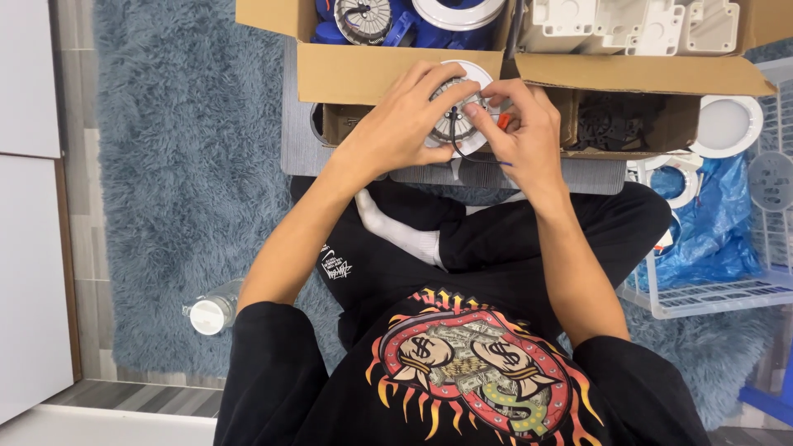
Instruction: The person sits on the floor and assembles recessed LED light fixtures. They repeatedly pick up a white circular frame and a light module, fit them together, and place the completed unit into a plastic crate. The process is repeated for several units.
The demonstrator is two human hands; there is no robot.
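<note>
hidden or cut off: clear plastic bottle (213, 311) with white cap, lying on the shaggy grey-blue rug (182, 165), partly behind the left arm. cardboard box (396, 73), upper edge cropped; left compartment shows blue and white round parts, only partly seen; right compartment holds white moulded plastic housings (628, 25), tops cut off. a lower box section with small black pieces (615, 130), too dim to identify. grey ribbed board (462, 172) under the hands, mostly covered.

item in hand: round downlight fitting (454, 116), white rim, silvery finned metal centre, thin black wire looping from it. held in front of the box's front flap, above the crossed legs. left hand (405, 124) wraps its left rim, fingers curled over the top, gripping it. right hand (516, 132) pinches at the centre with fingertips and holds a small orange-handled tool (504, 121), mostly hidden.

right side: white round rings (727, 124) and a grey disc (771, 180), smooth plastic, beside crumpled blue plastic sheeting (719, 223) in a white wire basket (710, 299), cropped at the frame edge.
</note>
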